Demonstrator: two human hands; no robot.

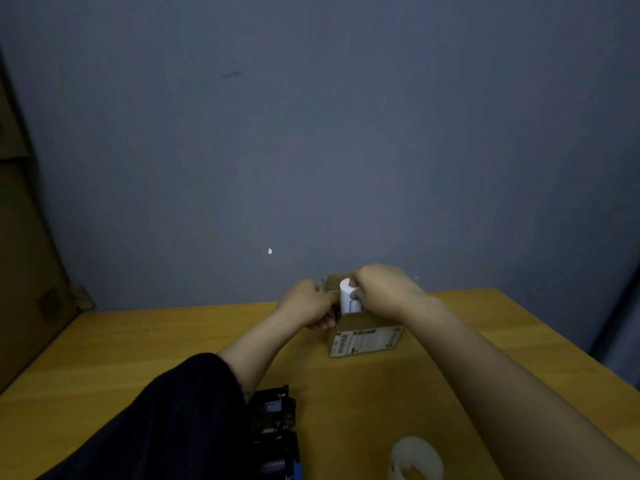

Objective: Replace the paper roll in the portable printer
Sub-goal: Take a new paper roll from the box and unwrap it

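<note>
I see a small brown cardboard box (pixel 363 337) standing on the yellow wooden tabletop (pixel 138 344), far from me and close to the gray wall (pixel 311 133). The box is open at the top and has a white label with dark print on its near side.

My left hand (pixel 306 304) is curled around the left side of the box, with the fingers wrapped on its edge. My right hand (pixel 384 289) is closed around a white paper roll (pixel 346 296) that stands upright and sticks up out of the top of the box. The roll has a thin blue line on it. I see only the top part of the roll; the rest is down in the box or behind my fingers.

Close to me, at the bottom of the view, a black printer (pixel 273 427) with a bit of blue lies on the tabletop, partly hidden under my dark left sleeve (pixel 156 427). It is well apart from the box. To its right sits a loose curl of white paper (pixel 415 457), blurry and cut off by the edge.

A big brown carton (pixel 24 254) stands at the far left.
</note>
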